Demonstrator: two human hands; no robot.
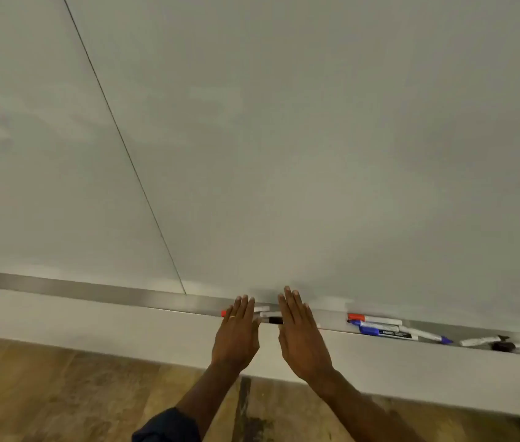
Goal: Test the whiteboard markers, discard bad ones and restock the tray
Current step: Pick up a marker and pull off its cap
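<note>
The whiteboard (316, 122) fills most of your view, bare and grey-white, with a thin dark seam (118, 132) slanting down its left part. Below it, the wood floor (45, 393) shows past a long white ledge (93, 323). Along the top of that ledge runs the metal tray (93, 290), tight against the foot of the board.

Your arms come up from the bottom edge, with a dark sleeve (166, 425) on the left one. Your left hand (236, 338) and right hand (301, 341) are both flat over the ledge, backs up, with a narrow gap between them. The fingers (242, 309) of each hand are straight and side by side, tips reaching over the tray, gripping nothing.

Right there between your hands sits a small bunch of markers (263, 311). A black-capped marker (274, 320) lies across the gap, with white barrels just behind it. A red cap (223, 313) pokes out left of your left hand. Whether your fingers touch any of them, I can't tell.

Well apart to the right, a second group (383, 332) lies in the tray, a red-capped one behind and blue ones in front. Further right there are more markers and a small black object (504, 345), too blurred to name. There's a thin ring (232, 317) on your left hand.
</note>
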